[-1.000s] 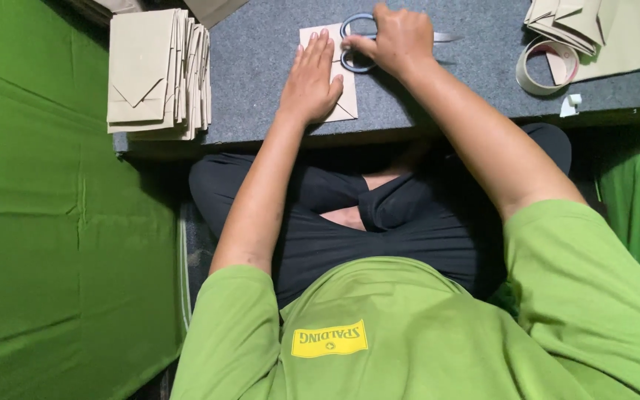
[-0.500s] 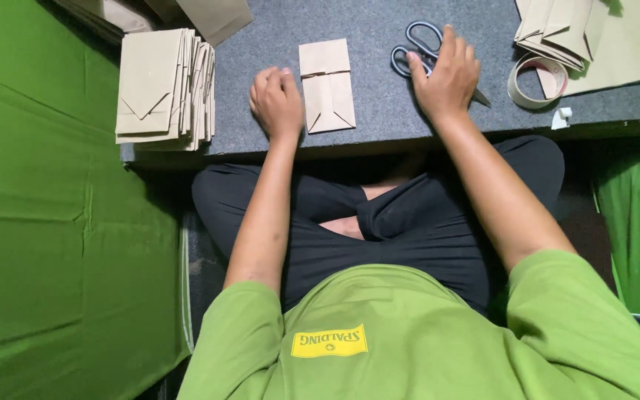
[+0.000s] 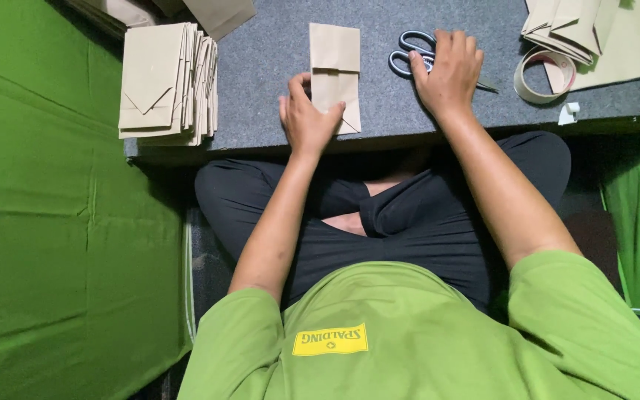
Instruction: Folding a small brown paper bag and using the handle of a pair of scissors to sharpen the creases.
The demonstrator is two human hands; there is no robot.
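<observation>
**Ana:** Head view first, biggest thing down to smallest; the grey mat (image 3: 275, 81) fills the top, and on it the folded brown paper bag (image 3: 335, 74) lies flat, just past the left hand (image 3: 307, 118). What is new since a moment ago?

**Ben:** Half a second back the left hand lay beside the bag, a bit apart from it; now it has come over to the bag's near left corner; thumb and fingers touch the edge there. I think the work has gone from putting the scissors away to picking the bag up again.

**Ana:** Is the left hand holding it tight?

**Ben:** It looks like a light pinch on the corner; most of the bag sticks out away from the hand, up and to its right; the bag is not lifted.

**Ana:** And the right hand (image 3: 444, 70)?

**Ben:** It rests flat on top of the scissors (image 3: 409, 58), fingers spread; the black loops peek out to the left of it; I cannot tell if the fingers curl around anything. It stays where it was half a second ago.

**Ana:** What else is near?

**Ben:** Well off to the left of the left hand is a stack of finished bags (image 3: 166, 81); to the right of the right hand is a tape ring (image 3: 545, 74), and more folded paper (image 3: 568, 26) behind it.
</observation>
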